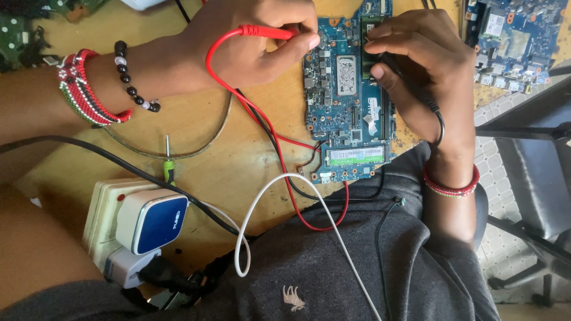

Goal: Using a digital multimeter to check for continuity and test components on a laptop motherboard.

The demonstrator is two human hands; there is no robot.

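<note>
The left hand (250,41) pinches a red plastic test probe (267,31), its tip against the blue rectangular circuit board (345,113) lying flat between both hands. The right hand (416,71) grips a black probe (410,80) on the board's other edge. The board carries a silver chip, small components and a green memory stick nearest the body. Red and black leads (279,145) trail below the left hand.

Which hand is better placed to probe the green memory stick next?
Probably the right hand: its black probe sits at the board edge nearer the stick. The left hand with the red probe is farther up.
</note>
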